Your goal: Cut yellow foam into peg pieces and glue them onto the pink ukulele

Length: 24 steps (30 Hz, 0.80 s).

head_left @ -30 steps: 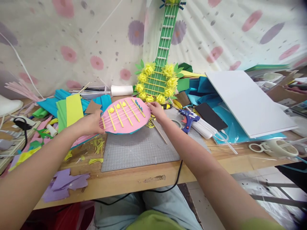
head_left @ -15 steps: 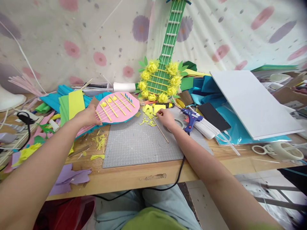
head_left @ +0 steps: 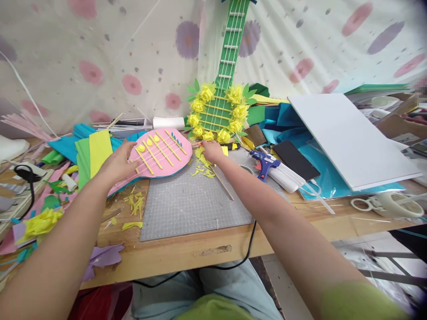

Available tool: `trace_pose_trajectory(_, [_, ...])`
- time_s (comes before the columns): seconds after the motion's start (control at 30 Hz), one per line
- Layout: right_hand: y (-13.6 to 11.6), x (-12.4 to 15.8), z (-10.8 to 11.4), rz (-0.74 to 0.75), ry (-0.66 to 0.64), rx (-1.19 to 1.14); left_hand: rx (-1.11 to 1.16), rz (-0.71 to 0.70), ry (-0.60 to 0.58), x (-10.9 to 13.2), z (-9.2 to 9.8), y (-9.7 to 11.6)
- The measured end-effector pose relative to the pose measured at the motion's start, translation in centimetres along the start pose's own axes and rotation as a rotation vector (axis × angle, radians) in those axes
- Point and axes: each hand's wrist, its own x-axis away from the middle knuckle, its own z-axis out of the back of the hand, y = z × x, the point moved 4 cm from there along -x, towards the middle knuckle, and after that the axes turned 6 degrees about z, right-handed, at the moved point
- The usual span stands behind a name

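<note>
A pink paper lute (head_left: 163, 153) with a blue edge, yellow strips and white strings lies tilted at the left of the grey cutting mat (head_left: 187, 204). My left hand (head_left: 120, 162) grips it near the neck, thumb on the face and fingers at the upper edge. At the back of the mat, my right hand (head_left: 212, 152) has its fingers bent together beside yellow paper scraps (head_left: 201, 155) and a small orange-tipped item (head_left: 196, 145). What lies under those fingertips is hidden. A thin wooden stick (head_left: 222, 183) rests below the right wrist.
A green paper lute (head_left: 222, 106) ringed with yellow flowers stands at the back. To the right are a blue glue gun (head_left: 265, 162), a black phone-like slab (head_left: 296, 161) and a white board (head_left: 350, 142). Coloured paper (head_left: 100, 151) piles up at left; a black cord (head_left: 248, 244) hangs over the table edge.
My right hand has moved left and further back, past the yellow scraps. My left hand stays on the pink lute, which now lies slightly lower. The view has shifted a little.
</note>
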Motion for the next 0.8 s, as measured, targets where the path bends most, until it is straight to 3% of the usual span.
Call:
trace_pose_trajectory(0.1, [0.3, -0.2, 0.1, -0.033, 0.045, -0.043, 0.085, -0.091, 0.164, 0.7, -0.7, 1.9])
trace_pose_trajectory(0.2, [0.7, 0.3, 0.8, -0.06, 0.141, -0.221, 0.407, -0.056, 0.259, 2.0, -3.7, 2.4])
trace_pose_trajectory(0.33, [1.6, 2.0, 1.9, -0.15, 0.212, -0.491, 0.6, 0.013, 0.173, 5.1, -9.6, 2.6])
trace_pose_trajectory(0.43, [2.1, 3.7, 2.8, -0.194, 0.276, -0.725, 0.637, 0.045, 0.063, 7.6, -12.6, 3.4])
trace_pose_trajectory(0.53, [1.9, 5.7, 3.2, -0.229, 0.272, -1.061, 0.667, 0.064, -0.015, 9.2, -13.9, 4.2])
trace_pose_trajectory(0.63, [0.9, 7.5, 2.8, -0.22, 0.189, -1.344, 0.726, 0.13, -0.103, 9.9, -14.5, 4.2])
trace_pose_trajectory(0.73, [-0.2, 8.8, 1.9, -0.21, 0.14, -1.421, 0.839, 0.247, -0.218, 10.3, -15.2, 4.1])
trace_pose_trajectory(0.8, [-0.9, 9.1, 1.2, -0.179, 0.131, -1.329, 0.939, 0.347, -0.311, 10.7, -15.7, 4.3])
